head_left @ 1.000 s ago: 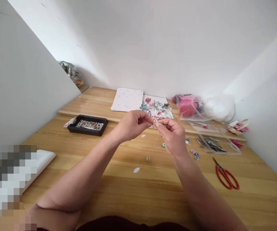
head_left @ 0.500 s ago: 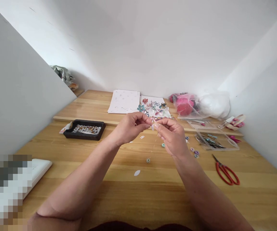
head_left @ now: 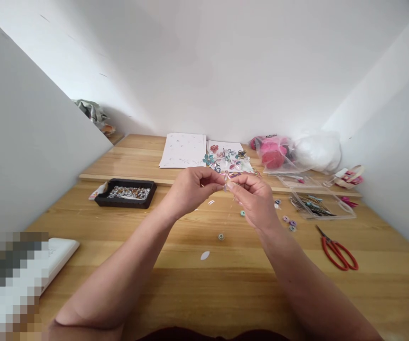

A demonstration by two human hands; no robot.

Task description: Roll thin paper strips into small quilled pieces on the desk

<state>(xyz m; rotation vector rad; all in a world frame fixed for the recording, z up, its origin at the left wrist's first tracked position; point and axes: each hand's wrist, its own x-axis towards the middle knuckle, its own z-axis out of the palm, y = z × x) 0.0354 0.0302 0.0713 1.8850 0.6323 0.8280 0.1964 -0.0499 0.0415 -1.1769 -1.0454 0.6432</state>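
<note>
Above the middle of the table, my left hand (head_left: pixel 192 190) and my right hand (head_left: pixel 256 195) meet with thumbs and forefingers closed. Between the fingertips a small pale petal-shaped piece (head_left: pixel 225 188) is pinched, mostly covered by the fingers. A white paper petal (head_left: pixel 204 255) lies on the wood below my hands. Near it is a small thread bobbin (head_left: pixel 220 237). A green bobbin (head_left: pixel 243 213) rests just under my right hand. Behind my fingertips, several coloured wire flowers (head_left: pixel 235 164) lie on white paper.
Red-handled scissors (head_left: pixel 339 253) lie at the right, with several bobbins (head_left: pixel 292 223) and a clear box of tools (head_left: pixel 346 214) nearby. A black bead tray (head_left: pixel 124 205) is at the left. White sheets (head_left: pixel 183 150) and plastic bags (head_left: pixel 316 150) sit on the raised back board.
The view has shifted slightly, so the table things appear a little farther right. My hands keep the same pinch, and less of the pale piece shows between the fingertips.
</note>
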